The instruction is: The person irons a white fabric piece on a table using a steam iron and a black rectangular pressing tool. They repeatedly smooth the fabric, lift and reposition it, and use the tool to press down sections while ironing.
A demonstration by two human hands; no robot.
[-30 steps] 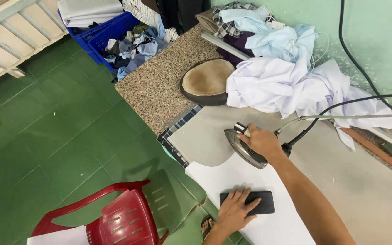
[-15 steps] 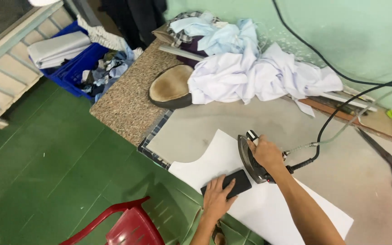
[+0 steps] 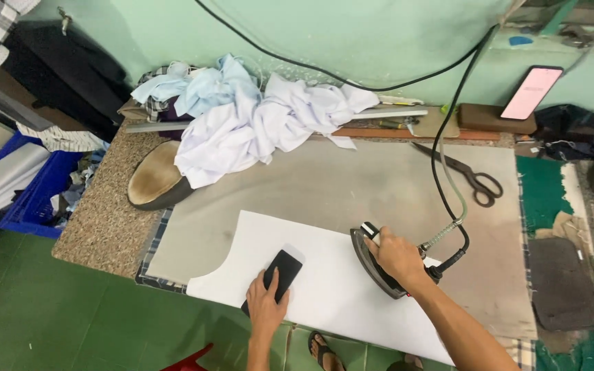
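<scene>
- Fingers (image 3: 388,242) of the right hand (image 3: 399,257) are curled shut around the handle of the iron (image 3: 374,262); grip is firm, knuckles up.
- Fingers (image 3: 274,280) of the left hand (image 3: 265,306) lie flat and spread, not closed on anything, pressing a dark flat block (image 3: 278,276) down on the white fabric (image 3: 324,288).
- Head view: the iron sits on the right part of the white fabric, on the grey padded ironing surface (image 3: 352,185). Its long axis runs diagonally, from upper left to lower right; the end with the cord (image 3: 448,206) is at the lower right. Which end is the nose I cannot tell.
- Dark flat block: long axis tilted, upper right to lower left, just left of the iron, not touching it.
- White fabric: one large flat piece along the near edge of the surface, with a curved cut on its left side.
- Scissors (image 3: 472,177) lie well behind the iron, blades pointing up-left.
- Pile of white and pale blue garments (image 3: 256,117) at the far left, against the green wall (image 3: 352,34).
- Oval brown pad (image 3: 154,177) sits on the speckled stone counter (image 3: 104,220), left of the pile.
- Phone with a pink screen (image 3: 531,92) leans at the far right; no print legible.
- Blue crate (image 3: 36,199) stands on the floor at left, holding folded grey cloth.
</scene>
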